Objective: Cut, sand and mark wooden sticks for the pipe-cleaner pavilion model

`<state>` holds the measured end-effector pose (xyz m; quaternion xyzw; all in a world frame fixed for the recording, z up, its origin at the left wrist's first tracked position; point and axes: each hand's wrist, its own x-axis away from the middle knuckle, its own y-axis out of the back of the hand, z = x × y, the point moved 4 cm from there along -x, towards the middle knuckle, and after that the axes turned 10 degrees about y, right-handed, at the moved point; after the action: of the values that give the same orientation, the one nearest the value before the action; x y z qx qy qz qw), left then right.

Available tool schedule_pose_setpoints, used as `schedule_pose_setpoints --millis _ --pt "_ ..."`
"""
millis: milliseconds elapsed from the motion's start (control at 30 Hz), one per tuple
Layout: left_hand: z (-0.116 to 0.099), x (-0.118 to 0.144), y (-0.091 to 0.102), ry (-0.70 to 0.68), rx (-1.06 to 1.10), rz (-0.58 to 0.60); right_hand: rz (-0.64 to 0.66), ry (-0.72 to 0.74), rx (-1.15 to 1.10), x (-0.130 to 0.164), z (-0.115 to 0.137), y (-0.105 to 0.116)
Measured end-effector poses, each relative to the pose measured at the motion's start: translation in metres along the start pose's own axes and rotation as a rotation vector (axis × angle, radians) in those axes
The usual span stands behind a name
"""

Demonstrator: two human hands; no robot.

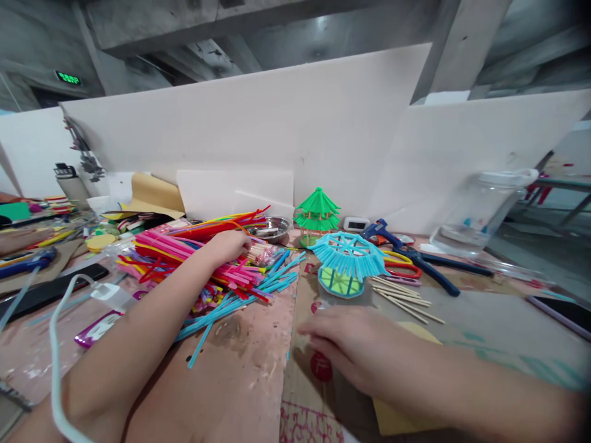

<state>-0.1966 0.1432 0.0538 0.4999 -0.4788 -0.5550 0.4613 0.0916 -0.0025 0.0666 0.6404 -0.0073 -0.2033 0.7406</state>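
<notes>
My left hand [232, 247] reaches over a heap of pink, red and yellow pipe cleaners [168, 247], its fingers curled down beside a clear packet [264, 253]. What the fingertips hold, if anything, is hidden. Blue pipe cleaners [217, 317] stick out at the heap's front edge. My right hand [344, 339], smeared by motion, hovers over or rests on brown cardboard [295, 384]; its grip is unclear. Just beyond it are a blue fringed roof shape [348, 249] and a round green piece with a blue rim [341, 283]. A green tiered pavilion model [317, 212] stands behind.
Thin wooden sticks [406, 298], pliers [429, 261] and red-and-yellow-handled scissors [401, 266] lie to the right, near a clear water jug [482, 215]. A metal bowl [279, 229] sits behind the heap. A white cable [55, 351] loops at left. Another person's hand [23, 240] shows far left.
</notes>
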Motion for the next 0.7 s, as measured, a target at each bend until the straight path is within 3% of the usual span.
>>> schedule_pose_setpoints --millis 100,200,333,567,700 --pt "0.007 0.0 0.003 0.014 -0.019 -0.024 -0.071 -0.07 -0.108 -0.048 -0.02 -0.023" --pt "0.014 0.0 0.008 0.009 -0.02 -0.031 -0.305 -0.331 -0.299 -0.086 -0.062 -0.04" --pt "0.017 -0.001 0.011 0.0 -0.008 -0.036 -0.375 -0.525 -0.352 -0.126 -0.107 -0.061" --pt "0.014 -0.003 0.008 -0.024 0.012 -0.038 -0.441 -0.454 -0.384 -0.156 -0.122 -0.079" --pt "0.007 -0.003 0.004 -0.03 0.021 -0.019 -0.39 -0.451 -0.348 -0.165 -0.126 -0.084"
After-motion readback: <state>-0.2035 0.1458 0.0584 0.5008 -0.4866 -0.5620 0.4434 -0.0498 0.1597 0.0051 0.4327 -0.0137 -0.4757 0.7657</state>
